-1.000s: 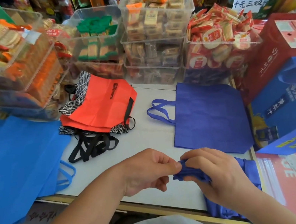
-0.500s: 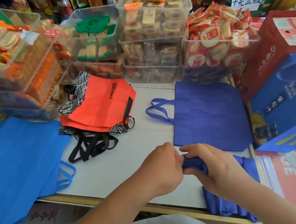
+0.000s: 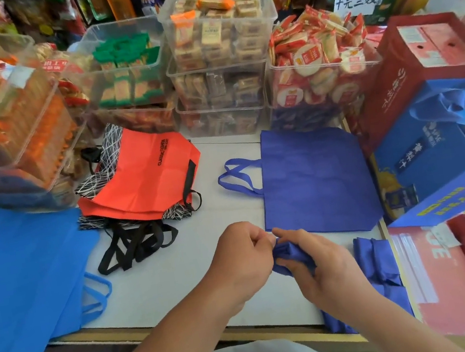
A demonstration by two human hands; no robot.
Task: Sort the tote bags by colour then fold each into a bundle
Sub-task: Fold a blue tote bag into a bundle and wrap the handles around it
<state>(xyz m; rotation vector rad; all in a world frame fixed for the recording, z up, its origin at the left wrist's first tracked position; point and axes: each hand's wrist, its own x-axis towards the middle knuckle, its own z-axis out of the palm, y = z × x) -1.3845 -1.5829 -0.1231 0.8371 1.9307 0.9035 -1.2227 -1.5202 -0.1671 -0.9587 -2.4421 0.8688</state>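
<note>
My left hand (image 3: 242, 255) and my right hand (image 3: 320, 264) meet over the white table (image 3: 180, 275) near its front edge, both pinching a dark blue tote bag (image 3: 289, 253) rolled into a small bundle. More dark blue fabric (image 3: 379, 262) lies under my right forearm and hangs over the edge. A flat dark blue tote (image 3: 315, 178) lies just behind my hands. A pile of red totes (image 3: 143, 177) with black handles sits at the middle left. Light blue totes (image 3: 18, 276) cover the left side.
Clear plastic bins of wrapped snacks (image 3: 221, 55) stand stacked along the back and left of the table. Red and blue gift boxes (image 3: 442, 124) crowd the right side. A red carton (image 3: 441, 273) lies at the near right.
My left hand has closed in on my right hand, and both have drawn the blue bundle tighter and a little farther from me. The other bags have not moved.
</note>
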